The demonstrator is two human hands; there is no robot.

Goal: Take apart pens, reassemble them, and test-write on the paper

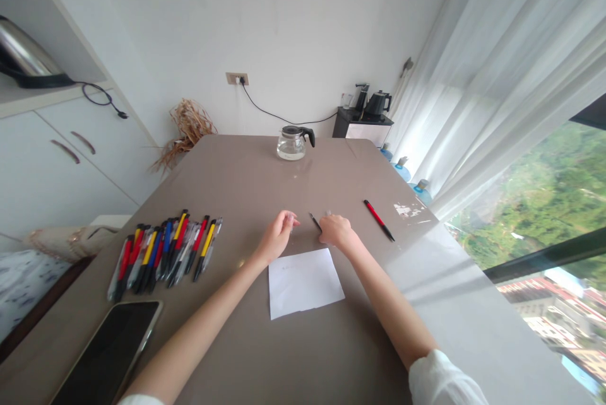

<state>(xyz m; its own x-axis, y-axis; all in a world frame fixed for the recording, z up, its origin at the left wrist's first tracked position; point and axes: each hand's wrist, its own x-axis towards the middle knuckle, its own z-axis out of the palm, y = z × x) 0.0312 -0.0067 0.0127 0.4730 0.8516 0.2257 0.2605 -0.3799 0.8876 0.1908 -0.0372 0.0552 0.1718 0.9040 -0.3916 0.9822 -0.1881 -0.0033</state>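
My right hand (335,231) is closed, fingers down, just beyond the top right corner of a white paper sheet (307,283). A slim dark pen (315,223) sticks out from its left side, pointing up and left; the rest is hidden by the fingers. A small clear piece shows above the knuckles. Beyond the sheet's top left corner, my left hand (277,236) has its fingers curled with thumb and fingertips close together. Whether anything is between them I cannot make out. Faint small marks show near the sheet's top left. The hands are apart.
A red and black pen (379,220) lies to the right. Several coloured and clear pens (163,252) are grouped at the left, with a phone (111,351) nearer me. A glass pot (291,145) stands at the table's far edge. Window and curtain (497,77) flank the right.
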